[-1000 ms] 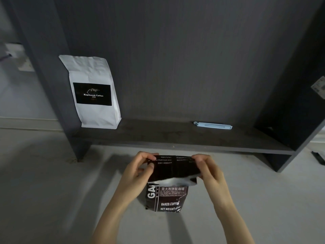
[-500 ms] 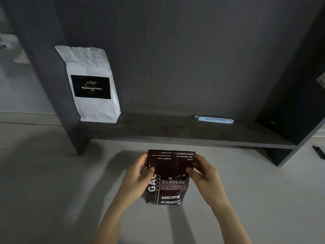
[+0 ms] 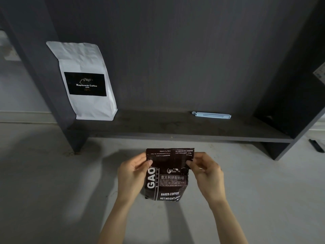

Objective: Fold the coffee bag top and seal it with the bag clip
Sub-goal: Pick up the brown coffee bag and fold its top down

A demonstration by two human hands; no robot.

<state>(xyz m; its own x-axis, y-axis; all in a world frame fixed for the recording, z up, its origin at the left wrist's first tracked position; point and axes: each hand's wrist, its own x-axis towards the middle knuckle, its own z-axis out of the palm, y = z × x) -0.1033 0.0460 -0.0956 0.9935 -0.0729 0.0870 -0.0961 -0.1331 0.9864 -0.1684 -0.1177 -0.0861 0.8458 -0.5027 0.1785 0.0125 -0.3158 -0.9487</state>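
A dark brown coffee bag [image 3: 168, 180] with white print stands on the pale floor in front of me. Its top flap is folded down toward me, with upside-down text showing on it. My left hand [image 3: 131, 173] pinches the flap's left edge and my right hand [image 3: 206, 170] pinches its right edge. A pale blue bag clip [image 3: 211, 115] lies flat on the low dark shelf [image 3: 158, 131], beyond the bag and to the right, with neither hand on it.
A white coffee bag [image 3: 86, 81] with a black label stands at the shelf's left end against the upright panel. Dark side panels close the shelf at left and right. A small black object [image 3: 316, 145] lies on the floor at far right.
The bag's top, held up and open a second ago, has been folded down flat over the front. Both hands moved down to the flap's side edges.
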